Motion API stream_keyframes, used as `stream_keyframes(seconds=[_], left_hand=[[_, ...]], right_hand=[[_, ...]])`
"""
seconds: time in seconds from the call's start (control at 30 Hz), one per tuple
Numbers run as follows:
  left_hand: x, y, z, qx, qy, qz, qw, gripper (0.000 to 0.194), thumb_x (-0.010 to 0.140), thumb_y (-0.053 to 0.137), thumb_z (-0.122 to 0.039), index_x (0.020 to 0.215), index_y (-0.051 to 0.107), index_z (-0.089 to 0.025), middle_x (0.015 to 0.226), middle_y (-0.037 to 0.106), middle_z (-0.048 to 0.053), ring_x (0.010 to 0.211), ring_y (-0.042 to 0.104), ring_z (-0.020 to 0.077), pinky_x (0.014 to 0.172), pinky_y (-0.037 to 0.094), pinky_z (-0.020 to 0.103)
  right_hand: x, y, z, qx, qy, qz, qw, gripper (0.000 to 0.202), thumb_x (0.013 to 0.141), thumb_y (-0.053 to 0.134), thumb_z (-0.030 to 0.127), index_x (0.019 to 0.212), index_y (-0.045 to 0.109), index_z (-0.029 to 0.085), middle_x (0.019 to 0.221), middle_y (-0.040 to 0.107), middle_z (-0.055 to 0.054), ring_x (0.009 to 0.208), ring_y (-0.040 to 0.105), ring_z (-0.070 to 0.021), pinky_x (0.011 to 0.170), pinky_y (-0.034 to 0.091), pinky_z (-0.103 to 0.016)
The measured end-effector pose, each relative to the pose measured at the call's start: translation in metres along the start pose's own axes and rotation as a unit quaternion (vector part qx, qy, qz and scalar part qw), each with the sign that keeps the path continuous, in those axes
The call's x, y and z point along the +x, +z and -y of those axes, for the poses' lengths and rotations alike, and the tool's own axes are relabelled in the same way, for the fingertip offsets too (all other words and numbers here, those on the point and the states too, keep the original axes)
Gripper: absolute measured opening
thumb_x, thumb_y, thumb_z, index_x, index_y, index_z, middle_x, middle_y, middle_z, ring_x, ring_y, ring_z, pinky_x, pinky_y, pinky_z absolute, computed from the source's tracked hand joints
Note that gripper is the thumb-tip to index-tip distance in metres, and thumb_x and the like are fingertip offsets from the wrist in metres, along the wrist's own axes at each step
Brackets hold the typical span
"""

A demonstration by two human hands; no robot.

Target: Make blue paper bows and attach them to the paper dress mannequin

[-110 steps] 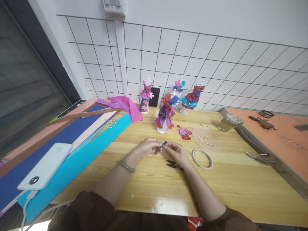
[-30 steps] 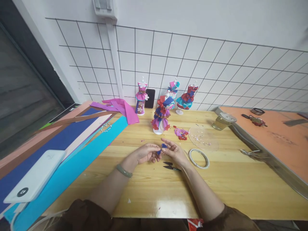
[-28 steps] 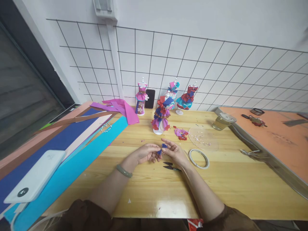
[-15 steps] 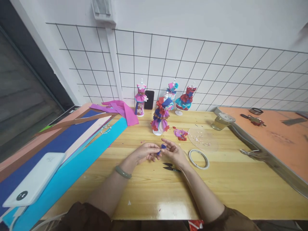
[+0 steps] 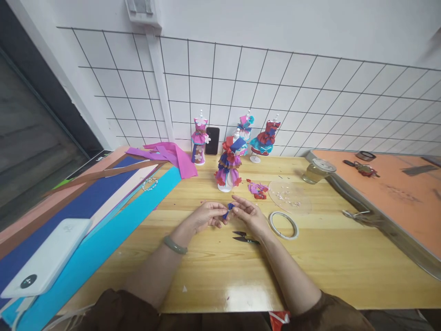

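Observation:
A small blue paper bow [image 5: 228,211] is held between my two hands, above the wooden table. My left hand [image 5: 209,215] pinches its left side between thumb and fingers. On its other side, my right hand [image 5: 250,216] grips it with thumb and finger, the remaining fingers stretched forward. Thread snips [image 5: 245,237] with dark blades lie just below my right hand, partly hidden by the wrist. A roll of white tape [image 5: 283,225] lies to the right of that hand. Beyond my hands stands a small dress form [image 5: 229,161] in red, blue and pink crepe paper.
More dressed forms [image 5: 265,140] and a black phone [image 5: 212,140] stand near the wall. Pink and red scraps [image 5: 257,189] lie beside a clear disc [image 5: 291,197] with small beads. A lidded cup [image 5: 319,171] is at right. Crepe paper sheets [image 5: 138,216] and a white power bank [image 5: 48,257] lie left.
The blue piece has turned between my fingers, and its bow shape with a pinched middle now shows more clearly. Both hands stay in nearly the same place; the view has shifted slightly.

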State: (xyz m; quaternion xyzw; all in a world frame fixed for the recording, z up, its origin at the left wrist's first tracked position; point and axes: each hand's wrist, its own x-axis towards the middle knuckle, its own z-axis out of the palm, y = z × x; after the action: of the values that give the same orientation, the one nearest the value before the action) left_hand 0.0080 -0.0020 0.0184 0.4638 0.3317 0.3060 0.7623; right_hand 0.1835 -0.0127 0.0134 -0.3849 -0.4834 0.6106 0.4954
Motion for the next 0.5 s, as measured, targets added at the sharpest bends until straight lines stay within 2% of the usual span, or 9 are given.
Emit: stream_keyframes(seconds=[0.33,0.5], left_hand=[[-0.0002,-0.0015,0.0000,0.030,-0.008,0.005,1.000,0.033,0.068,0.061,-0.038,0.087,0.060,-0.011,0.085,0.062,0.011,0.071,0.059,0.0140,0.058,0.044,0.022],[-0.0006,-0.0026,-0.0012,0.021,-0.013,-0.010,1.000,0.036,0.068,0.060,-0.041,0.087,0.060,-0.009,0.080,0.063,0.012,0.068,0.060,0.0141,0.063,0.045,0.026]], right_hand=[[0.0010,0.0002,-0.0014,-0.012,-0.005,-0.031,0.999,0.043,0.061,0.070,0.031,0.102,0.058,0.021,0.081,0.058,-0.001,0.066,0.056,-0.0112,0.065,0.044,-0.027],[0.0011,0.0018,0.0000,-0.035,-0.018,-0.042,0.998,0.043,0.061,0.069,0.033,0.101,0.059,0.020,0.078,0.058,-0.001,0.067,0.056,-0.0120,0.067,0.044,-0.028]])
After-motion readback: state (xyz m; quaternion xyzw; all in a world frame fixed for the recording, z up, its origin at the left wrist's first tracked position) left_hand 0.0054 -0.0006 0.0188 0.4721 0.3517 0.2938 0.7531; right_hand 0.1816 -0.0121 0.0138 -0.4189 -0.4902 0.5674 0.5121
